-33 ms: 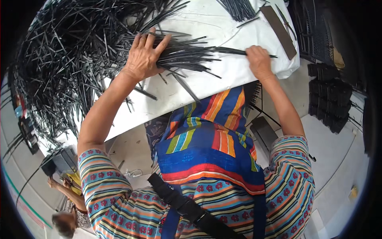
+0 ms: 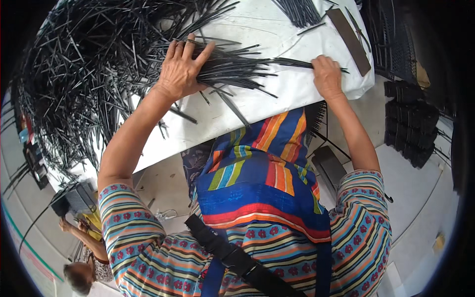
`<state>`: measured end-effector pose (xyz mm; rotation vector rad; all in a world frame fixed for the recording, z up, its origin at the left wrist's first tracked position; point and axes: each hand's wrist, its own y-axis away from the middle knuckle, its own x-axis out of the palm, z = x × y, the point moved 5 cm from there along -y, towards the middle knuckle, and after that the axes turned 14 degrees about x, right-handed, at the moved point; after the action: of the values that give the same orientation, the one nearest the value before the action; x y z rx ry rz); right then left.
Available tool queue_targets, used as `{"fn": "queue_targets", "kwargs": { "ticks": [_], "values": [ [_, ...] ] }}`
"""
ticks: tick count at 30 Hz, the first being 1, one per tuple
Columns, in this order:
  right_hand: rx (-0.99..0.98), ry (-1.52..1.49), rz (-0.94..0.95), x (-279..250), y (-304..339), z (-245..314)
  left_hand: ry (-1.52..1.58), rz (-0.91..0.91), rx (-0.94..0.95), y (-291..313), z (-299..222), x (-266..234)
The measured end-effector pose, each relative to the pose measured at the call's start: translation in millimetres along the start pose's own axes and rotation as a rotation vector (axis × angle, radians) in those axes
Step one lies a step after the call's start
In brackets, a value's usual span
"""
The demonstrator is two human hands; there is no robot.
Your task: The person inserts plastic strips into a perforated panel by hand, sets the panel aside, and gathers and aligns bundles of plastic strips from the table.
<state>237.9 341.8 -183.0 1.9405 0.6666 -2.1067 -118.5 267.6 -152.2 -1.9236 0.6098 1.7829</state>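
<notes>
A large tangled heap of thin black strips (image 2: 84, 64) covers the left of the white-covered table (image 2: 232, 114). My left hand (image 2: 180, 72) presses down on a bundle of these strips (image 2: 237, 72) at the heap's right edge, its fingers spread. To the right, my right hand (image 2: 327, 76) is closed round a few black strips (image 2: 292, 62) that stretch out from the bundle. Their ends stick out past its right side. The strips under my left palm are hidden.
At the far side lies a neater bunch of black strips (image 2: 298, 11). A flat dark brown bar (image 2: 350, 42) rests near the table's right edge. Stacked black bundles (image 2: 411, 123) stand beyond it on the right. Another person (image 2: 89, 247) is at the lower left.
My right hand has shifted slightly to the right with the strips in its grip. The left hand remains spread on the bundle in nearly the same place.
</notes>
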Motion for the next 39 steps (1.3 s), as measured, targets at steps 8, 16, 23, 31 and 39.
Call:
{"fn": "queue_targets", "kwargs": {
  "ticks": [8, 16, 23, 31, 39],
  "values": [
    [-0.09, -0.464, 0.127, -32, -73, 158, -0.039, -0.013, -0.32, 46, 3, -43],
    [-0.012, -0.32, 0.506, 15, -99, 236, 0.932, -0.237, -0.813, 116, -85, -13],
    [0.043, -0.304, 0.724, 17, -104, 251, 1.851, -1.331, -1.411, 82, -88, 45],
    [0.184, -0.409, 0.649, 8, -94, 252, 2.099, -1.397, -1.398, 32, -62, 51],
    [0.31, -0.746, 0.67, 21, -96, 236, 1.751, -1.308, -1.315, 11, -45, 31]
  ]
}}
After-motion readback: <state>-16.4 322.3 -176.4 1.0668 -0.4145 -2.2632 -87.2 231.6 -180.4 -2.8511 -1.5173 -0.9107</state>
